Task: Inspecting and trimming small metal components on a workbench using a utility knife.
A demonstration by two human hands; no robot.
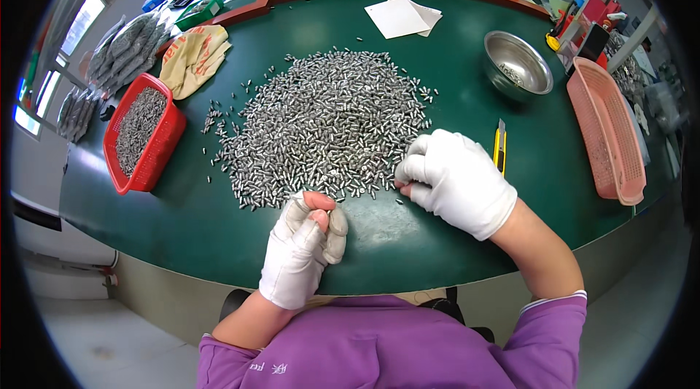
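Observation:
A broad heap of small silvery metal pins (328, 115) covers the middle of the green table (379, 243). My left hand (302, 239), in a white glove with bare thumb and fingertip, is at the heap's near edge. Its thumb and forefinger pinch together on something too small to make out. At the heap's right edge my right hand (456, 181), also white-gloved with bare tips, rests with its fingers curled down by the pins. What its fingertips hold, if anything, is hidden. One loose pin (399, 201) lies just below that hand.
On the left a red basket (172, 132) holds more pins, near a beige cloth bag (193, 61). A steel bowl (503, 86) with a few pins, a yellow utility knife (499, 148) and a pink basket (609, 134) stand right. White paper sheets (397, 17) lie at the back by a raised brown edge.

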